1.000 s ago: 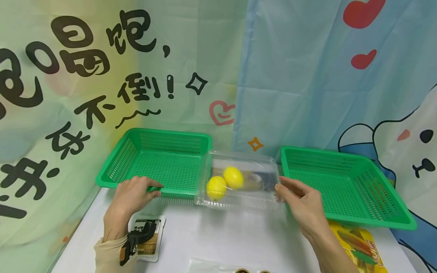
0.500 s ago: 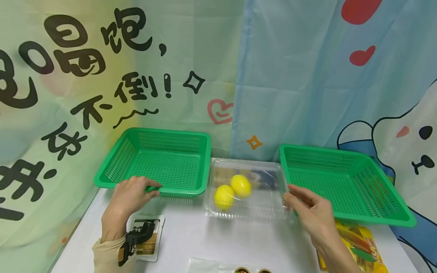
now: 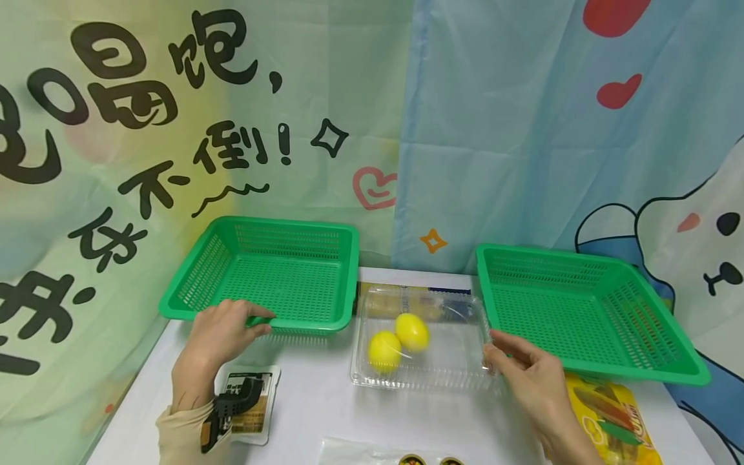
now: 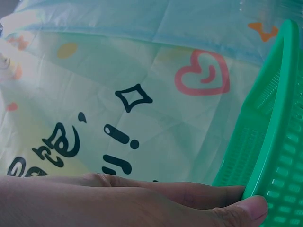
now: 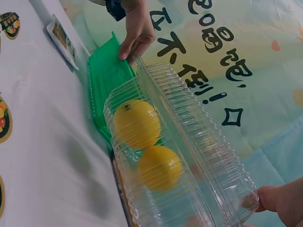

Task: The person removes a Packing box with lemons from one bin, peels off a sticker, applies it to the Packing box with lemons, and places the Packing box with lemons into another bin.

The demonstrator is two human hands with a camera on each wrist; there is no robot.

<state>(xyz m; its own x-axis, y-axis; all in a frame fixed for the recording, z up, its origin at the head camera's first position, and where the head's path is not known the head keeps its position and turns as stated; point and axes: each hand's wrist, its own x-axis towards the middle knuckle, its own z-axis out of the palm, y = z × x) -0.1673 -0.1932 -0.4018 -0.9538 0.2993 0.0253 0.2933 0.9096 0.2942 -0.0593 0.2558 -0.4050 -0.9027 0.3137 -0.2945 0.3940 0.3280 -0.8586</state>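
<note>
Right hand (image 3: 533,374) pinching a clear, ribbed plastic box (image 3: 447,352); left hand (image 3: 219,332) pinching the rim of a green, slotted plastic basket (image 3: 287,278).
Right thumb and fingers closed on the box's right end, a one-sided hold that probably avoids crushing the thin lid. Left thumb and forefinger pinch the basket's near rim, likely steadying it. Box lies between the two baskets, apparently just above the white counter (image 3: 325,403). Inside, two smooth, rounded yellow lemons (image 3: 384,352) touch each other toward the left end, so the weight presumably bears away from the grip. Right: a second green, slotted basket (image 3: 575,316), walls flared; near it, a glossy yellow printed pouch (image 3: 623,420). Near left: a flat white pouch with a dark label (image 3: 254,413).
</note>
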